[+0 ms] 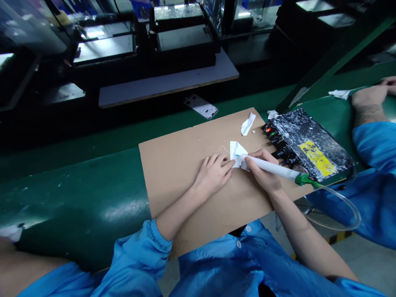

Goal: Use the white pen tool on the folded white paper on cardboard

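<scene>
Evidently, over the green worktop (77, 181) and its brown board (176, 202) slants a white syringe (280, 169), probably light, stiff and best held near its front, where the right hand's grip (265, 175) clamps it, the left hand (213, 171) spread against a paper scrap (235, 147).

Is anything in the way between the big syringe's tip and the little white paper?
Nothing visible: the right hand holds the syringe with its tip at the white paper. The left hand is beside the tip.
</scene>
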Demonstrator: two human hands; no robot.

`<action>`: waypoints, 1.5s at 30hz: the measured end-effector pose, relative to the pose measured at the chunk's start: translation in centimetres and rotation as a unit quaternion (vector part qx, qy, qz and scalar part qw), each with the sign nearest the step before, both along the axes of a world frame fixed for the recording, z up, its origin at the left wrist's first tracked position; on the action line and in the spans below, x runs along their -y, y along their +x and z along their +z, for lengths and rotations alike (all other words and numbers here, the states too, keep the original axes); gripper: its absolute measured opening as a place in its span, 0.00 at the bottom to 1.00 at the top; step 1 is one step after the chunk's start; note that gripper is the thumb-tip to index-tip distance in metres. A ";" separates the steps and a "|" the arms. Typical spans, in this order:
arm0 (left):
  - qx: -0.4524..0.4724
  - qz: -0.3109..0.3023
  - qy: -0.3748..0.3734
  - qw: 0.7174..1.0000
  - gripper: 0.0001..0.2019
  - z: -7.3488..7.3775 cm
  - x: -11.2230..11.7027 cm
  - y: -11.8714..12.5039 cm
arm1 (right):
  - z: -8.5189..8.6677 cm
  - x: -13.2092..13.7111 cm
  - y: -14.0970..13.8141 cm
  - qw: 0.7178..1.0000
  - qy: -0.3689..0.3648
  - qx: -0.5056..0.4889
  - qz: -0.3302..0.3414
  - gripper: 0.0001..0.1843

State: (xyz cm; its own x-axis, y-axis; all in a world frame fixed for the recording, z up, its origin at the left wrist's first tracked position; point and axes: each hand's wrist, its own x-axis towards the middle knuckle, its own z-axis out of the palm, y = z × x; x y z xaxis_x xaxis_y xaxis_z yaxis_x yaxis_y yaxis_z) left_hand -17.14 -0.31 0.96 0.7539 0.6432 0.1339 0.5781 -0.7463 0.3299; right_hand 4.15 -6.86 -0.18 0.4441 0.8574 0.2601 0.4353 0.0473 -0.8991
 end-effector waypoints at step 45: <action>-0.022 -0.013 -0.188 0.982 0.27 8.0 -5.8 -3.7 | 0.3 1.4 -0.2 0.982 0.083 0.124 0.116 0.09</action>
